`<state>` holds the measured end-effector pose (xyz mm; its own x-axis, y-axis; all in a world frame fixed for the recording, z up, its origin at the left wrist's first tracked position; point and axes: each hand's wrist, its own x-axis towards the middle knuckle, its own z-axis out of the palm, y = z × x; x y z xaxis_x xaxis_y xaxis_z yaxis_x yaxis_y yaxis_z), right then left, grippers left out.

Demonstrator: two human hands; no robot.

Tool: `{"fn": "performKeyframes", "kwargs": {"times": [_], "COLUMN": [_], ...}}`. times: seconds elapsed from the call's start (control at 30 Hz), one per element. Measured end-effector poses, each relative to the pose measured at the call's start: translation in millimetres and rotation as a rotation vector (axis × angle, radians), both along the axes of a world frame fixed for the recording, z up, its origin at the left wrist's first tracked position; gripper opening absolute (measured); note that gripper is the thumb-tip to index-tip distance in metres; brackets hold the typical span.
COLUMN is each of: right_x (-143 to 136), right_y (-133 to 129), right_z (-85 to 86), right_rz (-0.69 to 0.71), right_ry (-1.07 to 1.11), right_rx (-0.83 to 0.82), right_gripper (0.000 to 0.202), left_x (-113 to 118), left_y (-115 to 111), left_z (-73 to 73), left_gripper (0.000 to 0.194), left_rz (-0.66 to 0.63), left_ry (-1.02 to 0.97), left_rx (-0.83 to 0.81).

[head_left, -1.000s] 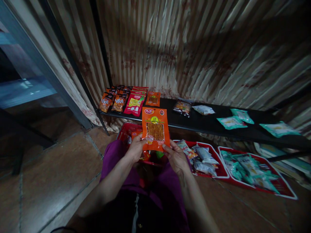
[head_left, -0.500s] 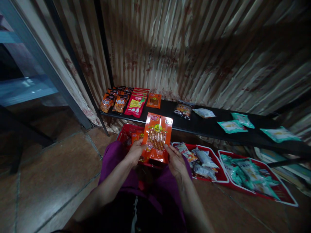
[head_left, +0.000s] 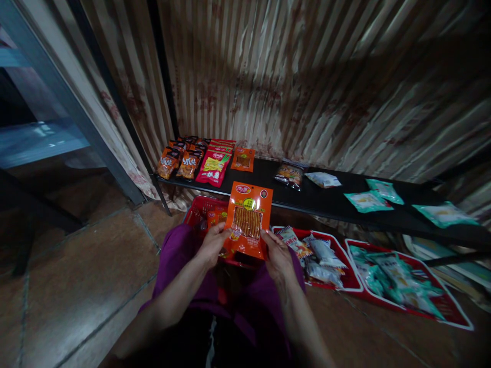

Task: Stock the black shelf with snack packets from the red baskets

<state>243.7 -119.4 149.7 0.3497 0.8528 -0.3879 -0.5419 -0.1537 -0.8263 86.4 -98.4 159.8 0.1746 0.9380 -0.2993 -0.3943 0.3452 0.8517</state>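
An orange snack packet (head_left: 248, 222) with a clear window showing brown strips is held up between my two hands. My left hand (head_left: 215, 243) pinches its lower left edge, and my right hand (head_left: 276, 251) grips the lower right edge. Below and behind it sits a red basket (head_left: 195, 209) containing more orange packets (head_left: 217, 217), partly covered by the held one. A similar orange packet (head_left: 242, 159) lies on the black shelf (head_left: 253, 179), beside red-and-yellow packets (head_left: 214, 166). Several orange-brown snack packets (head_left: 188, 164) stand in rows at the shelf's left end.
Farther right on the shelf lie a dark packet (head_left: 290, 175), a white packet (head_left: 323, 179) and several green-white packets (head_left: 368, 201). Two red baskets with white rims, one of mixed packets (head_left: 324, 253) and one of green packets (head_left: 395, 273), rest on the tiled floor. A curtain (head_left: 268, 76) hangs behind.
The orange packet has tilted slightly, its top edge now a little lower in view. Both hands keep their hold on it, almost unmoved.
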Motion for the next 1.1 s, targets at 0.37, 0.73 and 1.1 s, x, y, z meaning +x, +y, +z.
{"fn": "performKeyframes", "kwargs": {"times": [0.37, 0.73, 1.1], "right_x": [11, 20, 53], "right_y": [6, 71, 170], "right_z": [-25.4, -32.0, -29.7], "right_rz": [0.101, 0.131, 0.072], "right_ry": [-0.061, -0.021, -0.09], "right_rx": [-0.083, -0.038, 0.021], "right_gripper": [0.035, 0.041, 0.035], "left_x": [16, 33, 67], "left_y": [9, 73, 168], "left_z": [-20.1, -29.2, -51.4], "left_gripper": [0.036, 0.026, 0.053], "left_rz": [0.071, 0.171, 0.24], "left_ry": [-0.028, 0.033, 0.279], "left_rx": [-0.092, -0.088, 0.157]}}
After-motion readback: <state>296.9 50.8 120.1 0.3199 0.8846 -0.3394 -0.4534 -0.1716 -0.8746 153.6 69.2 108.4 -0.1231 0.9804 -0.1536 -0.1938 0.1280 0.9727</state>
